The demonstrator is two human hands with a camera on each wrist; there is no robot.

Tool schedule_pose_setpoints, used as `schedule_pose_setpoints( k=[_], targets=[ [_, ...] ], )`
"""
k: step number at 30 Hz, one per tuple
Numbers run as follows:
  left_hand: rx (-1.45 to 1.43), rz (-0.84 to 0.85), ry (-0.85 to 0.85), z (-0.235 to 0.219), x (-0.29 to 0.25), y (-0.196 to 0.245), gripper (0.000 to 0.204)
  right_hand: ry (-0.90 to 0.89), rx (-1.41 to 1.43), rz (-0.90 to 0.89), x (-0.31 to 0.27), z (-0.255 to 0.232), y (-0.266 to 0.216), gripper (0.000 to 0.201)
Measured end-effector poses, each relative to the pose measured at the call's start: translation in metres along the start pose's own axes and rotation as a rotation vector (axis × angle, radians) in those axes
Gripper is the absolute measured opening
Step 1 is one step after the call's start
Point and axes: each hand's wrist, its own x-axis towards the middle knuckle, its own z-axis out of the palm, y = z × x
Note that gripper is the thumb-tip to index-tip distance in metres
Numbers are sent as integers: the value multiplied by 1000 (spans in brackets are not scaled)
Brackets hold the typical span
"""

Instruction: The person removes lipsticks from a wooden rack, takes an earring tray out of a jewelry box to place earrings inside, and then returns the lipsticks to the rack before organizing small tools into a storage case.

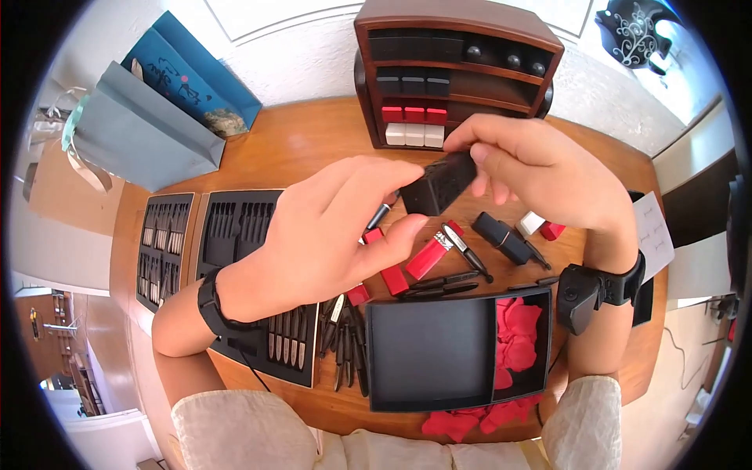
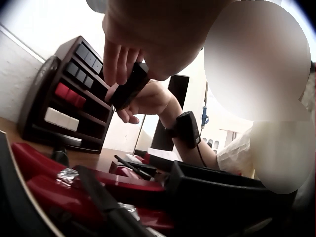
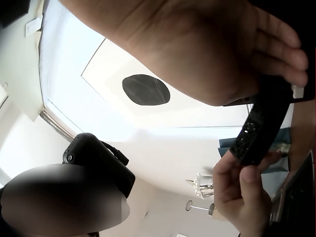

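Between both hands, above the middle of the table, is a black block-shaped case [image 1: 440, 185] with a raised pattern on one side. My left hand [image 1: 325, 223] pinches its left end between thumb and fingers. At the other end, the right hand [image 1: 540, 168] holds it with thumb and fingertips. Below lie glossy red cases [image 1: 427, 258], one with silver trim, beside a black tube [image 1: 501, 237] and several dark slim pen-like sticks [image 1: 470, 252]. A white block [image 1: 530, 223] sits under the right wrist.
A small wooden shelf [image 1: 462, 17] at the back holds rows of black, red and white blocks. In front stands a black box [image 1: 431, 352] with red petals [image 1: 517, 333] in its right compartment. Trays of slim tools [image 1: 168, 235] lie left, near paper bags [image 1: 149, 125].
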Motion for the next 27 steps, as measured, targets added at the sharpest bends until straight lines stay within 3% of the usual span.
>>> schedule_pose_setpoints(
  k=[4,7,14,20,23,25,27],
  targets=[
    [202,103,-6,5,-4,-8,47,143,-92,73,-7,-16,-9,24],
    [262,127,-22,6,1,-9,47,440,-136,75,-12,-27,1,29],
    [381,341,-5,17,12,-8,46,603,-266,112,-12,-38,8,28],
    [516,488,15,23,22,-11,43,824,-331,-43,-4,-37,34,29],
    [476,486,-37,28,24,-9,42,792,-369,-18,-7,-32,19,29],
    [492,501,-100,35,21,-10,42,966,-586,79,-12,-13,-19,26],
    [509,504,-104,36,22,-9,41,893,-533,113,-17,-20,-23,27]
  ],
)
